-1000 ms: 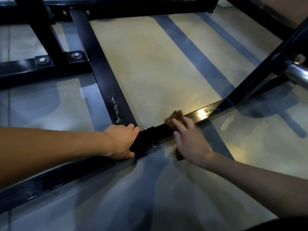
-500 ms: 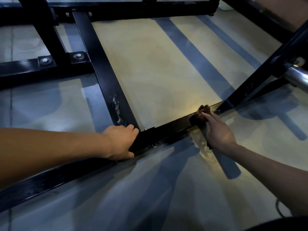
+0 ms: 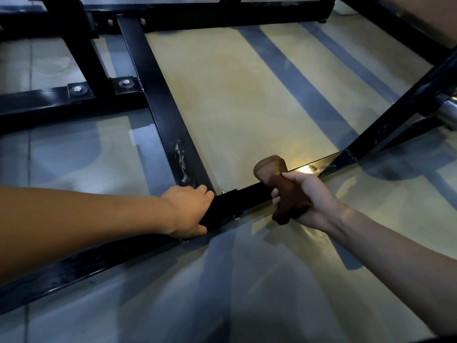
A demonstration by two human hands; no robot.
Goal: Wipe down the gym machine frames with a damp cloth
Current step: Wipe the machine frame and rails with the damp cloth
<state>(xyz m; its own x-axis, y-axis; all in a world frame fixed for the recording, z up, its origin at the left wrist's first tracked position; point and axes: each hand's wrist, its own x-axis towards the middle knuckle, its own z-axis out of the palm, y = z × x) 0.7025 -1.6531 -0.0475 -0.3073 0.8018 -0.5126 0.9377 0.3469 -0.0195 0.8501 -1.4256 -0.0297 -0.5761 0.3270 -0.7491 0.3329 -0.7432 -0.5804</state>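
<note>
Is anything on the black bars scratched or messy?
Yes. The black crossbar has whitish scuff marks just above the left hand, pale against the dark paint. I can't tell if they are scratches or dirt.

Both arms reach forward over the low frame bar [image 3: 247, 191].
Left hand [image 3: 188, 211] grips the bar; right hand [image 3: 306, 201], just beside it, curls around the cloth [image 3: 284, 194].

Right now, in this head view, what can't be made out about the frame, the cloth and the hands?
- Bar under the cloth: hidden by cloth and right hand.
- Left hand fingertips: curled behind the bar.
- Cloth dampness: cannot tell.
- Chrome tube: cut by right edge.
- Upright post: cut by top edge.
</note>
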